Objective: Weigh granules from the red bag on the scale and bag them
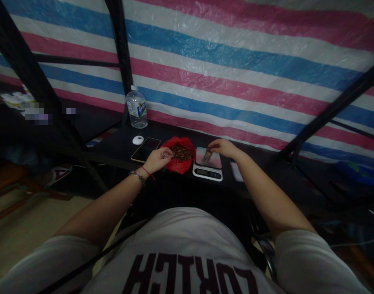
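A red plastic bag (176, 166) lies open on the dark table, filled with small brown dried pieces (182, 152). At its left edge is my left hand (158, 159), fingers pinched on a small clear round piece (165, 154) that looks like a lid. A white digital scale (208, 174) with a shiny plate stands to the right of the bag. Over the plate, my right hand (221, 147) grips a small clear container (208, 155) with brown contents. The container is tilted; whether it touches the plate I cannot tell.
Left of the bag lie a phone (146, 150) and a white oval object (138, 140). A large clear bottle (136, 108) stands behind them. A pale flat item (237, 172) is right of the scale. Black metal posts (121, 53) and striped plastic sheeting (223, 69) enclose the table.
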